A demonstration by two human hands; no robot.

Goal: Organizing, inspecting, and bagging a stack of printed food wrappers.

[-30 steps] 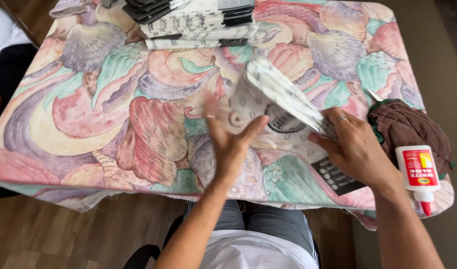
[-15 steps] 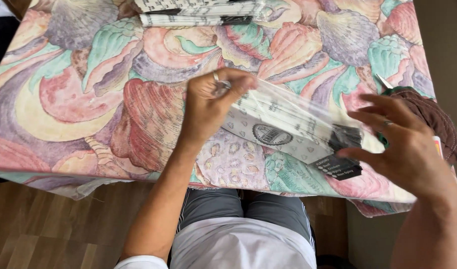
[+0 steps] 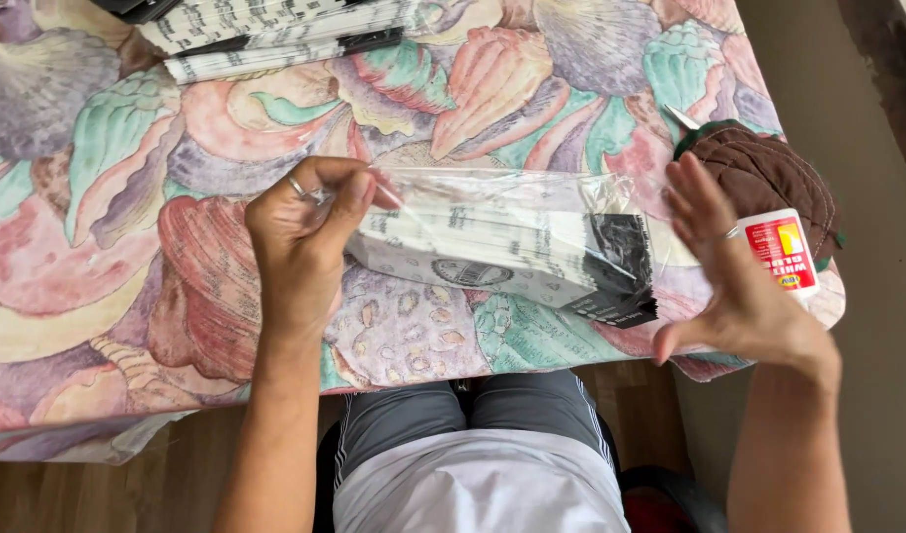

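Pinching one end of a clear plastic sleeve [image 3: 502,212], the left hand [image 3: 300,232] is closed on it just above the shell-patterned tablecloth [image 3: 127,247]. A bundle of black-and-white printed paper strips [image 3: 512,252] already sits inside, dark ends poking out at the right. The right hand [image 3: 734,271] stands open, palm flat against that end, beside a white glue bottle [image 3: 789,252]. Judging by this, sealing is left.
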